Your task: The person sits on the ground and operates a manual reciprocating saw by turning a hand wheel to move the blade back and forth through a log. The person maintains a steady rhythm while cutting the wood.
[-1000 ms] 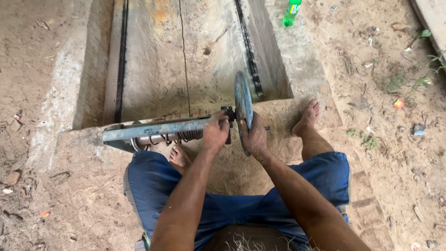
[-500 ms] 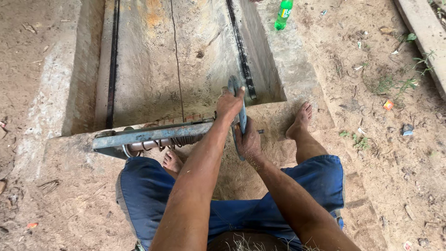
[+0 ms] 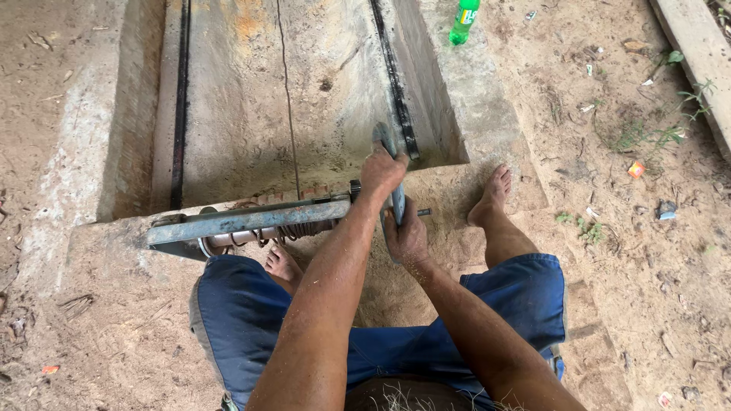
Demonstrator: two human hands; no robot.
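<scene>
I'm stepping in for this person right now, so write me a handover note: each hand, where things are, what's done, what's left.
Left hand: grips the top rim of the metal wheel.
Right hand: grips the wheel's lower rim.
The wheel stands on edge at the end of the grey metal bar, which lies across the near end of the concrete trough; coiled wire hangs under the bar.
Done: both hands are set on the wheel.
Left: cannot tell how much winding remains.

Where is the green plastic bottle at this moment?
In the head view the green bottle stands at the top edge, right of centre, on the concrete ledge beside the trough, far beyond the hands and the wheel.
</scene>
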